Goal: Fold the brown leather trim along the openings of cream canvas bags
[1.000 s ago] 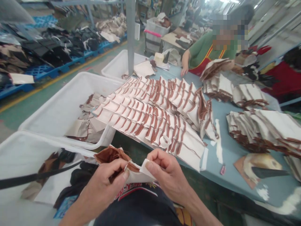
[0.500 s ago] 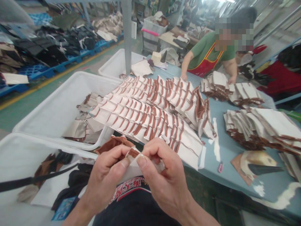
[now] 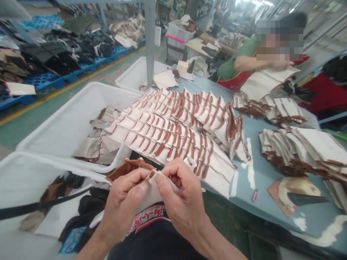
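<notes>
Between my two hands, close to my body, is a white and brown fabric piece (image 3: 152, 195). My left hand (image 3: 127, 202) pinches its brown edge between thumb and fingers. Right beside it, my right hand (image 3: 181, 198) grips the white part, thumb on top and fingers curled underneath. The thumbs almost meet at the edge. Brown material (image 3: 130, 168) shows behind my left hand. Just beyond my hands, overlapping rows of white panels with brown edges (image 3: 168, 133) cover the near side of the blue table (image 3: 244, 187).
White bins (image 3: 54, 119) with fabric pieces stand at left. Stacked panels (image 3: 303, 148), a tape roll on a brown piece (image 3: 300, 191) and a small pink object (image 3: 255, 195) lie at right. Across the table a co-worker in green (image 3: 241, 65) holds up a white panel (image 3: 268, 83).
My right hand has moved slightly left along the edge, closer to my left hand. The co-worker, whose hands were down on the table, now lifts a white panel.
</notes>
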{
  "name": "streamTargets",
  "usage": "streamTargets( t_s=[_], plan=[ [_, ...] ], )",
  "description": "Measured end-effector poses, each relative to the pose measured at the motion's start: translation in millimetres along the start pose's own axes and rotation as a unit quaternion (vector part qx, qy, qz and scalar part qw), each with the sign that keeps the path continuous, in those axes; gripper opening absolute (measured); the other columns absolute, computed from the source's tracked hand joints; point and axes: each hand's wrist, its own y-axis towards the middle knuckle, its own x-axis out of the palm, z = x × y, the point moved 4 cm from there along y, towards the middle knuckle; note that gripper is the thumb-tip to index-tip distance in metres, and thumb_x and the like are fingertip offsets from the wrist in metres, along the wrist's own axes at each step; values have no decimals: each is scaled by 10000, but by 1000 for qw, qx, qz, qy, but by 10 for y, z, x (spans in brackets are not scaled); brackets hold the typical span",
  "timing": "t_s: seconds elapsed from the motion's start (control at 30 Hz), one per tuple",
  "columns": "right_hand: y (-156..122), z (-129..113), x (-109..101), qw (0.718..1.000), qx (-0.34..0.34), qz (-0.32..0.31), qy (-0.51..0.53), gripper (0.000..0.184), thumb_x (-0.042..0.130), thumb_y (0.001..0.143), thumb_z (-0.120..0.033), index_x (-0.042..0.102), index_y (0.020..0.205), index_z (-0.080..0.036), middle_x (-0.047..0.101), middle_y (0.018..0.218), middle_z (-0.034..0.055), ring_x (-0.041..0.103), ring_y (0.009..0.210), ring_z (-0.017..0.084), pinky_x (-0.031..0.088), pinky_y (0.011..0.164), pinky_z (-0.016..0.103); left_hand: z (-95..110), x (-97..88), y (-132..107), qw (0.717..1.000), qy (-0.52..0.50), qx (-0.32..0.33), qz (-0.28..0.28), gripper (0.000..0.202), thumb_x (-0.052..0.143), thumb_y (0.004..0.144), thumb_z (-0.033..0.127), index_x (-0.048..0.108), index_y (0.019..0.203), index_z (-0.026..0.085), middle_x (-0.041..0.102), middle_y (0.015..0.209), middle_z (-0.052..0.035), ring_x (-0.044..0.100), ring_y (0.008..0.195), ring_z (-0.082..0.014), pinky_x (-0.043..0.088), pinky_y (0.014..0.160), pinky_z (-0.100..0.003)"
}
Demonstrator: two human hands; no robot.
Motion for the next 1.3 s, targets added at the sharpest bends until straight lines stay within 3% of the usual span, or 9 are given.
streamTargets(
  t_s=[0.3, 0.43, 0.73, 0.9, 1.07, 1.2, 1.3],
  plan=[
    [5, 52, 40, 999, -42, 15, -24, 201, 630, 995, -212, 624, 794, -204, 646, 750, -6, 582, 676, 142, 432, 658, 291, -61, -16, 70, 999, -30, -33, -10, 311, 698, 929, 487, 770, 855, 194, 728, 802, -44, 594, 697, -203, 463, 604, -279],
    [8, 50, 49, 998, -57, 9, -30, 201, 629, 999, -210, 627, 797, -207, 654, 756, -1, 584, 665, 141, 438, 643, 291, -81, -23, 71, 1000, -22, -22, -4, 266, 713, 956, 441, 756, 828, 211, 672, 751, -10, 543, 678, -174, 442, 592, -249],
    [-13, 54, 52, 992, -115, 11, -44, 152, 663, 998, -164, 639, 851, -198, 653, 786, -4, 601, 700, 133, 435, 639, 266, 50, -20, 69, 997, 68, 34, 26, 281, 627, 996, 356, 748, 789, 209, 711, 756, -1, 616, 690, -180, 472, 654, -276],
    [-9, 112, 71, 999, -37, 4, -26, 195, 668, 968, -219, 626, 780, -197, 615, 725, -22, 535, 622, 117, 398, 604, 271, 163, -11, 45, 982, 154, 98, 53, 257, 581, 979, 263, 744, 784, 225, 765, 770, 26, 699, 700, -165, 521, 689, -243],
    [-21, 209, 79, 994, 89, -54, 25, 179, 672, 924, -293, 625, 780, -198, 587, 707, -31, 506, 643, 125, 395, 628, 274, 316, 16, 56, 964, 209, 153, 64, 256, 561, 928, 185, 728, 738, 227, 736, 667, 65, 693, 583, -117, 515, 586, -175],
    [-6, 316, 103, 957, 219, -144, 125, 265, 710, 884, -437, 617, 819, -197, 553, 705, -35, 475, 642, 128, 378, 605, 265, 372, 28, 56, 955, 219, 189, 63, 266, 546, 913, 164, 708, 711, 226, 712, 623, 83, 663, 518, -88, 494, 533, -141],
    [-7, 382, 163, 902, 293, -205, 243, 426, 809, 812, -555, 570, 817, -202, 530, 689, -54, 428, 608, 104, 339, 570, 241, 380, 47, 53, 951, 229, 196, 63, 274, 538, 903, 155, 701, 695, 225, 693, 598, 89, 643, 496, -80, 476, 515, -135]
  ],
)
